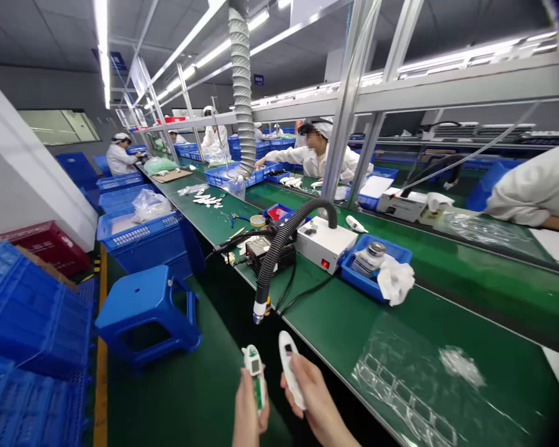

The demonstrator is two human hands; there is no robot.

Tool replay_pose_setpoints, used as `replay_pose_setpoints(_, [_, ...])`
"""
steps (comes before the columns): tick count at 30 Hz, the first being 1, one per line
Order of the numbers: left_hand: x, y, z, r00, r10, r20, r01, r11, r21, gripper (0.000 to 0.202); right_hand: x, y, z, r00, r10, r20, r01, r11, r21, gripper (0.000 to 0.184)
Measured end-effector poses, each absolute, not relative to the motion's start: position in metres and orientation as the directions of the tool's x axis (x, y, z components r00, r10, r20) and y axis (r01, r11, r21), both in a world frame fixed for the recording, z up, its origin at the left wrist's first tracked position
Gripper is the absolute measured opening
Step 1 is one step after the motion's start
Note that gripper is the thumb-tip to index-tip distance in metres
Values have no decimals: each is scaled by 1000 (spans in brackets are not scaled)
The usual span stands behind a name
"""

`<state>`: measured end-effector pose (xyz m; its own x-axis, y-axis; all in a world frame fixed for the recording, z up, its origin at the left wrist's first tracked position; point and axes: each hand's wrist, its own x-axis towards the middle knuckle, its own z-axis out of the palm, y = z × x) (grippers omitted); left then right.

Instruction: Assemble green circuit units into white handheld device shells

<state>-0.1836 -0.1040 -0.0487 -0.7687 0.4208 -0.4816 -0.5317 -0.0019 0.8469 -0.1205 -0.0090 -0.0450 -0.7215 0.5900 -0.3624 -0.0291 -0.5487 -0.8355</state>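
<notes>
Presently two parts in hand, one per side and held apart, both on the near side of the white switch box (323,245). Left hand (249,403): grasping a slim white housing half (255,374), thumb and fingers on its lower sides; green circuit board (258,392) and small display (254,365) lie exposed on it. Right hand (310,385): gripping an elongated white cover shell (287,367), thumb across one face, fingers behind; dark window near its upper end. Handling, estimated: both light and stiff, plastic probably smooth enough to slip; the board-bearing half looks the more fragile. Best hold judged to be the plastic side edges, clear of board and display; for the shell, its long rims. Position against the hands: housing half stands up out of the left hand, display end beyond the fingertips; shell slants up and leftward out of the right, upper end free. Outward: a black corrugated hose (272,261) arches from the switch box towards the hands, its nozzle (259,310) apart from both parts. Just right of the box, blue tray (361,282) with white cloth (395,280); nearer and rightward, clear plastic sheet (400,391); well left, blue stool (140,301). Beyond the box, a white-coated co-worker (314,162).
</notes>
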Motion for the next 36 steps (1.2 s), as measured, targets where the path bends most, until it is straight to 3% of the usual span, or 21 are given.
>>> replay_pose_setpoints(6, [-243, -104, -47, -827, 330, -456, -537, -222, 814, 61, -214, -17, -52, -759, 436, -484, 114, -642, -758, 61])
replay_pose_setpoints(14, [-210, -58, -42, -758, 453, -469, -592, -178, 786, 57, -161, -4, -57, -662, 621, -419, -16, -571, -821, 54])
replay_pose_setpoints(22, [-237, -82, -49, -805, 349, -479, -566, -210, 798, 61, -203, -22, -55, -742, 541, -396, 47, -547, -836, 59])
replay_pose_setpoints(28, [-230, -71, -45, -793, 420, -441, -551, -186, 814, 54, -179, -14, -60, -711, 578, -402, 31, -545, -838, 60])
replay_pose_setpoints(32, [-231, -56, -45, -764, 486, -424, -562, -177, 808, 50, -152, -7, -51, -688, 580, -436, -39, -630, -776, 62])
replay_pose_setpoints(36, [-223, -57, -46, -707, 542, -454, -626, -180, 759, 55, -119, -10, -34, -740, 533, -409, -181, -744, -643, 52])
